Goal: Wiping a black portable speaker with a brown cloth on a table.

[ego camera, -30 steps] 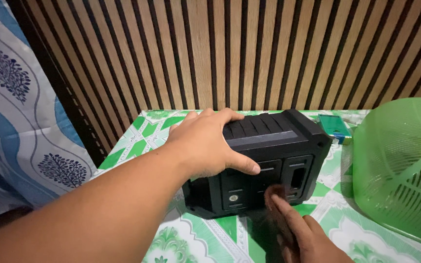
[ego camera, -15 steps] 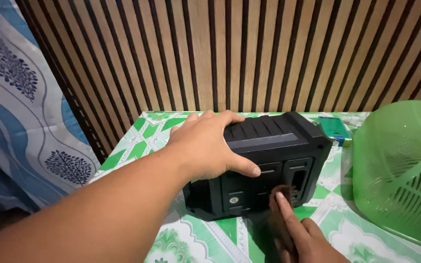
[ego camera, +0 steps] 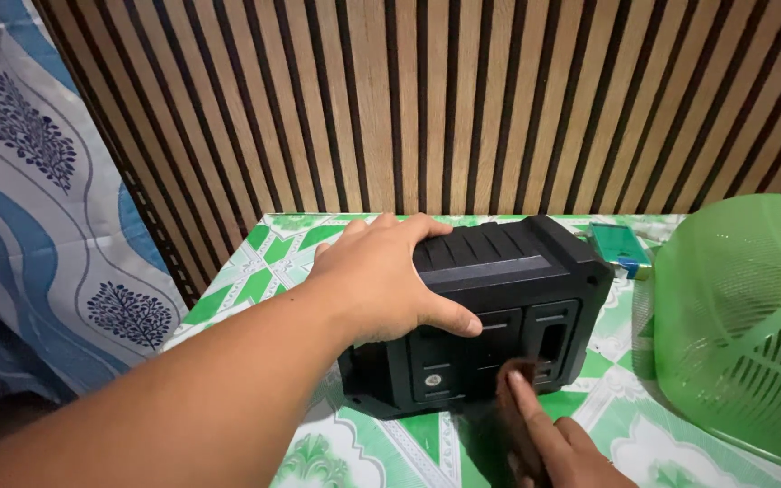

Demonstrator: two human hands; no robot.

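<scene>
Black boxy device (ego camera: 490, 312): stands on green-patterned desk (ego camera: 255, 271). Left hand (ego camera: 381, 280) lies over its top left end, fingers (ego camera: 449, 316) spread, thumb on front panel. Right hand (ego camera: 549, 434) presses a dark, blurred item, possibly cloth (ego camera: 512, 380), against lower front. Ribbed top, recessed front ports.

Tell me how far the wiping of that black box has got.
In hand: the left hand grips the top of the black box on the green patterned table, while the right hand presses a dark cloth against its lower front panel. Whether the rest has been wiped, I cannot tell.
</scene>
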